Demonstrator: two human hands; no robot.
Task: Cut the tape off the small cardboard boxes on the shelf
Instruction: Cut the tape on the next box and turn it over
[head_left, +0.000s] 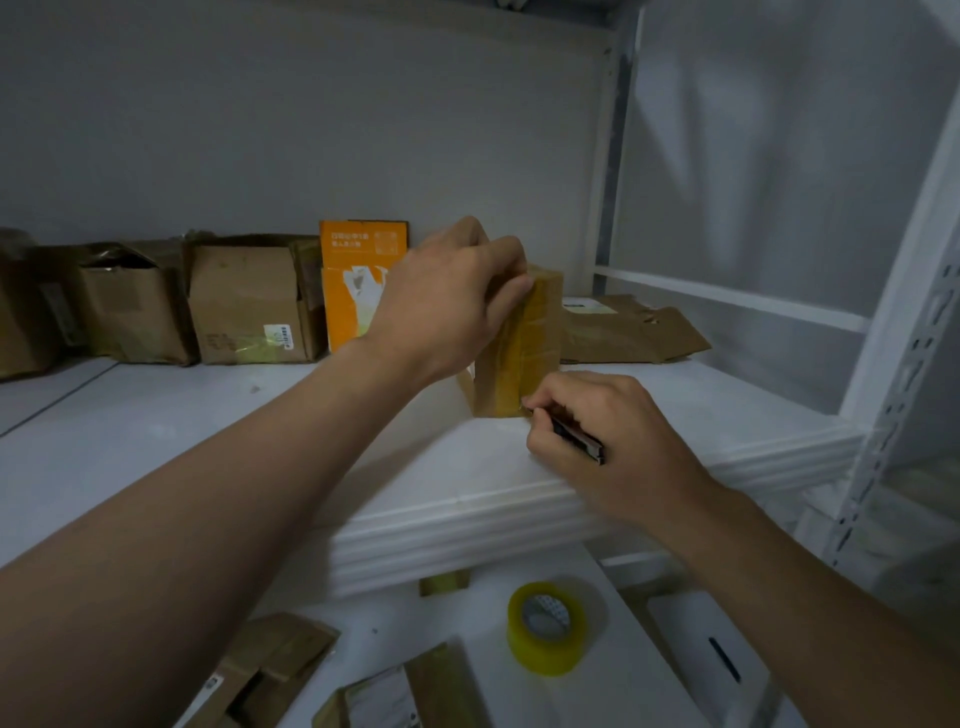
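A small cardboard box (524, 343) wrapped in yellowish tape stands on end on the white shelf (519, 467). My left hand (447, 301) grips its top from the left side, fingers curled over the upper edge. My right hand (597, 431) holds a dark utility knife (576, 439), its tip at the box's lower right corner where the tape meets the shelf. The blade itself is hidden by my fingers.
Several worn cardboard boxes (249, 301) line the back wall at left, with an orange box (358, 280) behind my left hand. A flattened carton (623, 332) lies at back right. Below the shelf sit a tape roll (545, 629) and more boxes (270, 670).
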